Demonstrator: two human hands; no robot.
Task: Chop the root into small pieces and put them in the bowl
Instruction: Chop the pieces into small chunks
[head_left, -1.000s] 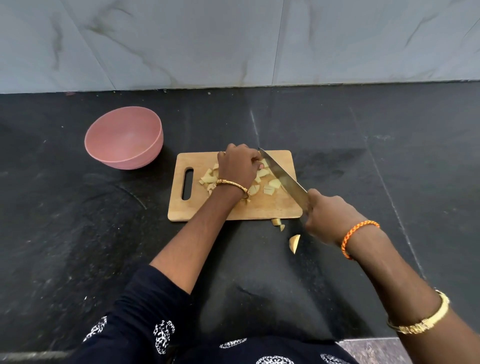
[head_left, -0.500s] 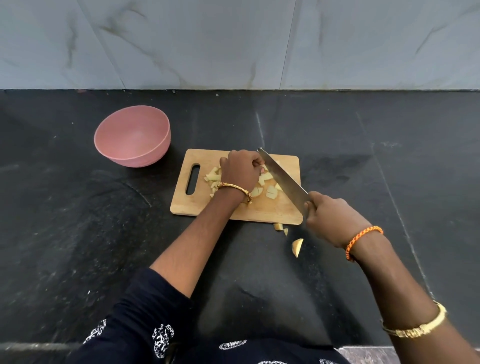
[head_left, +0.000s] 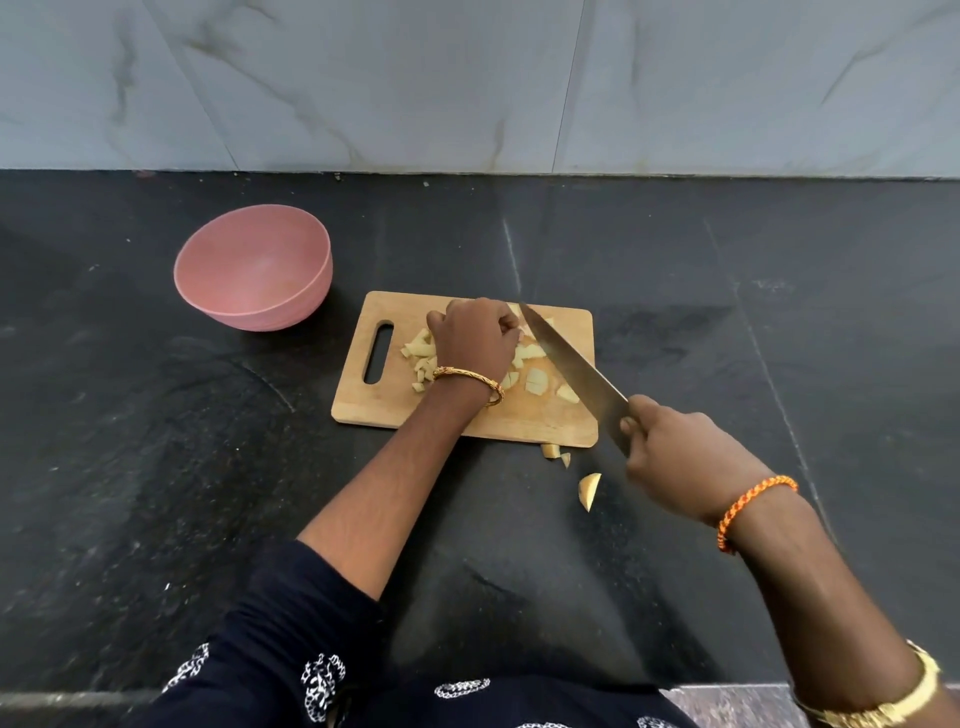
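Observation:
A wooden cutting board (head_left: 395, 405) lies on the black counter with several pale yellow root pieces (head_left: 535, 382) scattered on it. My left hand (head_left: 475, 340) sits curled over a piece of root at the board's far middle; the piece under it is mostly hidden. My right hand (head_left: 675, 457) grips the handle of a large knife (head_left: 571, 366), whose blade slants over the board with its tip beside my left fingers. A pink bowl (head_left: 254, 267) stands to the left of the board, with nothing visible inside.
A few root bits (head_left: 551, 452) and a larger wedge (head_left: 589, 491) lie on the counter just off the board's near right corner. A marble wall (head_left: 467, 83) rises behind the dark counter (head_left: 156, 467).
The knife blade has stayed over the board beside my left hand, shifting only slightly. The view has moved a little; the bowl and board appear unmoved.

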